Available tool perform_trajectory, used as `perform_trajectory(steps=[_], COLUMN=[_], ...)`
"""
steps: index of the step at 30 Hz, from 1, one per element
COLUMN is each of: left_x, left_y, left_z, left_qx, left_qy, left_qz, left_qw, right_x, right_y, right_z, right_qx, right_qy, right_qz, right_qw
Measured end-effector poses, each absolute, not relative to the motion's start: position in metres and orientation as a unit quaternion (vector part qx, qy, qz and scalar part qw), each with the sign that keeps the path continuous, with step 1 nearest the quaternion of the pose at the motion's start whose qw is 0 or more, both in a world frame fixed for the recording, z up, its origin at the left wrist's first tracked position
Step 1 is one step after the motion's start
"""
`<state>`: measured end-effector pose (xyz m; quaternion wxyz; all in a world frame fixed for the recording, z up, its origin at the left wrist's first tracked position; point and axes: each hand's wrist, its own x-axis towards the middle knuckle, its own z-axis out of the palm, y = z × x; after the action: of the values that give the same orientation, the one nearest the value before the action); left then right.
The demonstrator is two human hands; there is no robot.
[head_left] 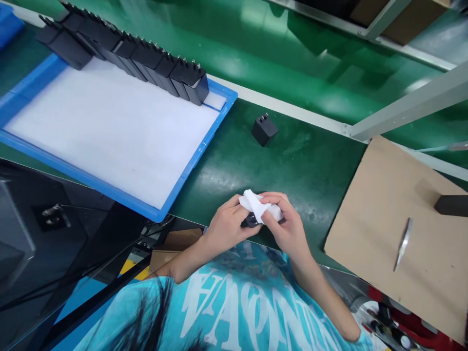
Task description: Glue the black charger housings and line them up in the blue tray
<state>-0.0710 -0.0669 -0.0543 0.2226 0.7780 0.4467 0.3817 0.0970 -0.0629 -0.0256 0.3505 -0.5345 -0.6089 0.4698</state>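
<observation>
My left hand [226, 225] is closed around a small black charger [250, 221], of which only a dark corner shows between my fingers. My right hand [287, 225] pinches a crumpled white cloth [258, 206] and presses it onto the charger. Both hands meet low in the middle, just above the near edge of the green bench [310, 170]. A second black charger [264, 129] with metal prongs stands alone on the bench farther away.
A blue tray [195, 158] with a white foam liner lies at left; a row of several black chargers [146, 56] stands along its far edge. At right a brown cardboard sheet [376, 214] carries metal tweezers [402, 243] and a black block [451, 205].
</observation>
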Motion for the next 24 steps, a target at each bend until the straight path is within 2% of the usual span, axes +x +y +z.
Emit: perform_trajectory(steps=[9, 12, 17, 22, 24], left_x=[-0.071, -0.071, -0.071, -0.073, -0.075], left_y=[-0.067, -0.067, -0.068, -0.067, -0.067], left_z=[-0.056, -0.054, -0.050, -0.049, -0.048], left_qx=[0.778, 0.778, 0.770, 0.773, 0.771], left_qy=[0.449, 0.442, 0.443, 0.443, 0.445], left_qz=[0.378, 0.372, 0.367, 0.345, 0.337], left_qw=[0.224, 0.246, 0.276, 0.295, 0.307], right_x=[0.096, 0.098, 0.125, 0.149, 0.149], right_y=[-0.069, -0.061, -0.046, -0.058, -0.066], right_z=[-0.027, -0.028, -0.025, -0.018, -0.014], right_qx=[-0.533, -0.573, -0.669, -0.645, -0.601], right_qy=[-0.619, -0.607, -0.572, -0.673, -0.707], right_qz=[0.449, 0.420, 0.330, 0.133, 0.113], right_qw=[0.363, 0.356, 0.340, 0.337, 0.356])
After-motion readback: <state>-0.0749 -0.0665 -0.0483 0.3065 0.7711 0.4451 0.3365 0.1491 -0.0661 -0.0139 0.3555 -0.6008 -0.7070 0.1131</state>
